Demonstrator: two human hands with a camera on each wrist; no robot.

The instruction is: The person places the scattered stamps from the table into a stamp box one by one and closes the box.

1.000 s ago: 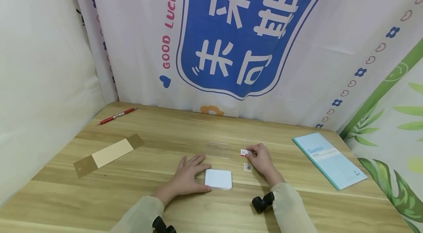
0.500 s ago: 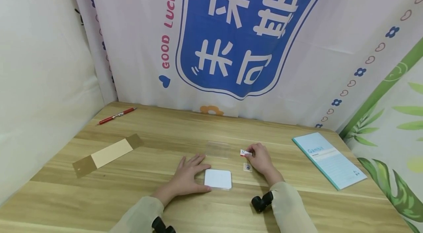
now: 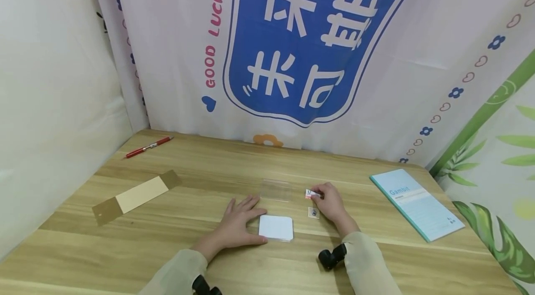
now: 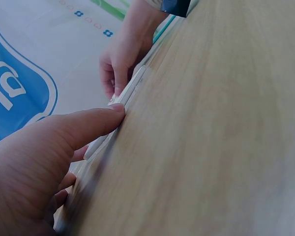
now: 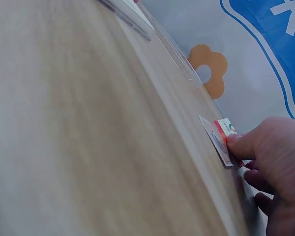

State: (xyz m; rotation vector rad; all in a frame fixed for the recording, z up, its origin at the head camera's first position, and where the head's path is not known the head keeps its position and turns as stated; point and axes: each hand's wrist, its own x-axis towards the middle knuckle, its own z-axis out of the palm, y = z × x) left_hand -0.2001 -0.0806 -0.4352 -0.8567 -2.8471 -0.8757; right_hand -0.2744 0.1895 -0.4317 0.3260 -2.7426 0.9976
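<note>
The small packet [image 3: 310,193], white with a red edge, is pinched at its right end between the thumb and fingertips of the right hand [image 3: 330,202], just above the middle of the head view. To handle it well, the pinch is best kept at the very edge so the printed face stays uncovered, and the packet should be kept low and flat over the table [image 3: 209,258]. The white pad [image 3: 276,227] should be held steady meanwhile, so that nothing slides.

The right hand is seen curled, knuckles up, with its wrist resting near the table; a second small square sachet [image 3: 313,212] lies just below the packet, beside the hand. In the right wrist view the packet [image 5: 221,139] is seen on edge against the wood, gripped by a thumb.

The left hand [image 3: 238,224] is laid flat with fingers spread, its thumb touching the left edge of the pad. A clear plastic sheet [image 3: 276,190] lies just above the pad, between the two hands.
</note>
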